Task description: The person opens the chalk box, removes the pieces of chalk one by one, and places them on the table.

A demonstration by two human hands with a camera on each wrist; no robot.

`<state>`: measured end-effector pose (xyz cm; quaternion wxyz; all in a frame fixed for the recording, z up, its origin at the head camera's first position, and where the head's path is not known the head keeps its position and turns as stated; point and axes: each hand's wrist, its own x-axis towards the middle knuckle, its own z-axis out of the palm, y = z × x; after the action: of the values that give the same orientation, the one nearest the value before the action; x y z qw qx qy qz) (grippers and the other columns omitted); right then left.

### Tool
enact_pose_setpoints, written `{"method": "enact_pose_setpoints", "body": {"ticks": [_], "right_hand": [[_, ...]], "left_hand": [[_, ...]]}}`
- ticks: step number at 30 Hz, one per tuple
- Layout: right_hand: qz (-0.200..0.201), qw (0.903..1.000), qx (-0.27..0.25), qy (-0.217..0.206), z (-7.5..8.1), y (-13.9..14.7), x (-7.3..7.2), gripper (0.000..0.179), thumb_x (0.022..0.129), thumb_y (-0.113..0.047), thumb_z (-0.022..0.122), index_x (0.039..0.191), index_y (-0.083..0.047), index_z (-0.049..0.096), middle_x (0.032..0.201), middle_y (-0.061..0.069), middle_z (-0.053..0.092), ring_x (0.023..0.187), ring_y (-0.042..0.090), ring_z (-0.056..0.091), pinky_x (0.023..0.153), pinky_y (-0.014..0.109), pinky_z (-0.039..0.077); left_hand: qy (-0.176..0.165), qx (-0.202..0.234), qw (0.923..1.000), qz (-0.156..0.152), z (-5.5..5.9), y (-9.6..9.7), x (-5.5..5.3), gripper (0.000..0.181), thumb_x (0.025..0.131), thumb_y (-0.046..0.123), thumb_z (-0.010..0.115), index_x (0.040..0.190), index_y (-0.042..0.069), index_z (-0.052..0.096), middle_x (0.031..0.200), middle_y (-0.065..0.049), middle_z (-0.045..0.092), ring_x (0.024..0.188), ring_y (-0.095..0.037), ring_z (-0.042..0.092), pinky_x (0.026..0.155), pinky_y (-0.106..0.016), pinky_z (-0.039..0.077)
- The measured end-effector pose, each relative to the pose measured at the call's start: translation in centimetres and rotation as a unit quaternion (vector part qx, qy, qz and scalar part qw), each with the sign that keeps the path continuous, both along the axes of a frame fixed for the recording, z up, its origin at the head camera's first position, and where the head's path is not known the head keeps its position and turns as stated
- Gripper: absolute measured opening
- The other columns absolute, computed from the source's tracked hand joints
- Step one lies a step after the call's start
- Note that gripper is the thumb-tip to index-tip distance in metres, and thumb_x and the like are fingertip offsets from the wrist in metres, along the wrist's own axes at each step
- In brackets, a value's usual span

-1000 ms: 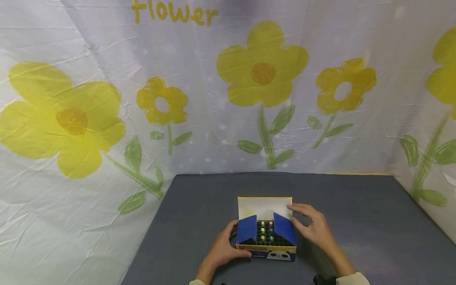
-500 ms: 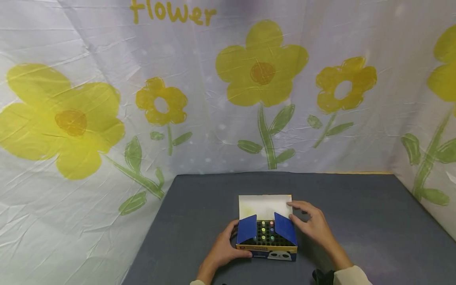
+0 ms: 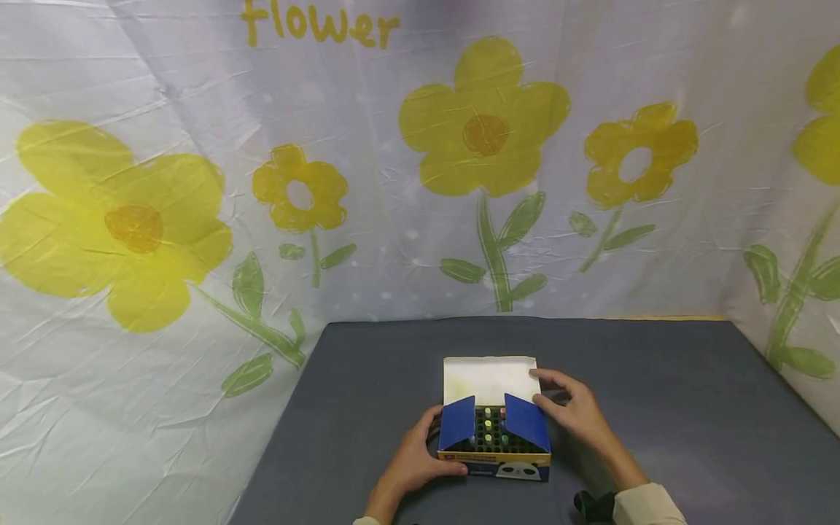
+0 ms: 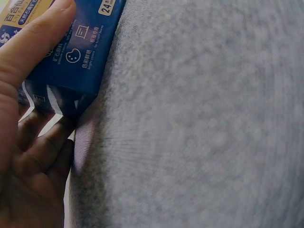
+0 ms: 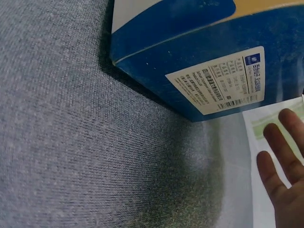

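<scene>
A blue and yellow chalk box with a panda face on its front stands on the table in the head view. Its lid is up at the back, white inside, and two blue side flaps lean over the contents. Between them, several coloured chalk sticks stand in a dark holder with holes. My left hand grips the box's left side, thumb across the front. At the lid's right edge, the fingertips of my right hand touch it; several fingers stretch out straight in the right wrist view.
The grey cloth-covered table extends around the box. A white curtain printed with yellow flowers hangs behind and along the sides. Near the right sleeve is a black strap-like item.
The lid leans slightly farther back, with my right fingertips still at its edge. My left hand keeps its grip on the box. The head view has shifted a little.
</scene>
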<state>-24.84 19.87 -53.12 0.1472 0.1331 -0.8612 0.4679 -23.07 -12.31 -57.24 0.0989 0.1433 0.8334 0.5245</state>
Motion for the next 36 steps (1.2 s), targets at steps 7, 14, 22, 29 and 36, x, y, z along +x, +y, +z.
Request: {"method": "enact_pose_setpoints", "body": {"ticks": [7, 14, 22, 29, 36], "right_hand": [[0.025, 0.9942, -0.036, -0.098, 0.3, 0.3, 0.0, 0.04, 0.098, -0.021, 0.068, 0.137, -0.012, 0.063, 0.135, 0.017, 0.065, 0.118, 0.035, 0.064, 0.089, 0.035, 0.053], [0.043, 0.9761, -0.087, -0.194, 0.0, 0.2, 0.2, 0.042, 0.103, -0.022, 0.06, 0.142, -0.007, 0.058, 0.146, 0.026, 0.054, 0.123, 0.039, 0.062, 0.088, 0.043, 0.057], [0.031, 0.9849, -0.059, -0.16, 0.2, 0.2, 0.4, 0.039, 0.102, -0.025, 0.062, 0.139, -0.012, 0.062, 0.138, 0.019, 0.062, 0.117, 0.032, 0.064, 0.09, 0.041, 0.054], [0.017, 0.9968, -0.031, -0.072, 0.3, 1.0, 1.2, 0.032, 0.1, -0.024, 0.066, 0.131, -0.014, 0.067, 0.125, 0.011, 0.069, 0.104, 0.013, 0.066, 0.087, 0.032, 0.053], [0.018, 0.9989, -0.028, -0.034, 0.7, 2.5, 2.5, 0.028, 0.099, -0.018, 0.067, 0.125, -0.006, 0.067, 0.119, 0.016, 0.069, 0.098, 0.002, 0.062, 0.082, 0.029, 0.053]], "left_hand": [[0.014, 0.007, 0.9999, 0.003, -0.2, 0.2, 0.0, 0.1, 0.068, 0.037, 0.096, 0.151, 0.029, 0.041, 0.148, -0.002, 0.056, 0.139, -0.03, 0.052, 0.111, -0.049, 0.043], [0.017, 0.01, 0.9998, 0.003, -0.1, 0.3, 0.2, 0.1, 0.067, 0.04, 0.095, 0.151, 0.031, 0.041, 0.148, -0.002, 0.056, 0.139, -0.03, 0.052, 0.112, -0.049, 0.042], [0.017, 0.0, 0.9998, 0.007, -0.1, 0.3, 0.4, 0.102, 0.068, 0.04, 0.095, 0.153, 0.024, 0.04, 0.15, -0.007, 0.055, 0.14, -0.034, 0.051, 0.112, -0.051, 0.042], [0.012, -0.002, 0.9999, 0.012, -0.2, 0.4, 0.4, 0.107, 0.069, 0.043, 0.094, 0.156, 0.02, 0.036, 0.152, -0.01, 0.052, 0.142, -0.034, 0.049, 0.111, -0.055, 0.041], [0.016, 0.008, 0.9998, 0.008, 0.2, 0.0, 1.1, 0.117, 0.077, 0.044, 0.089, 0.164, 0.016, 0.017, 0.159, -0.021, 0.04, 0.145, -0.043, 0.042, 0.111, -0.061, 0.038]]}}
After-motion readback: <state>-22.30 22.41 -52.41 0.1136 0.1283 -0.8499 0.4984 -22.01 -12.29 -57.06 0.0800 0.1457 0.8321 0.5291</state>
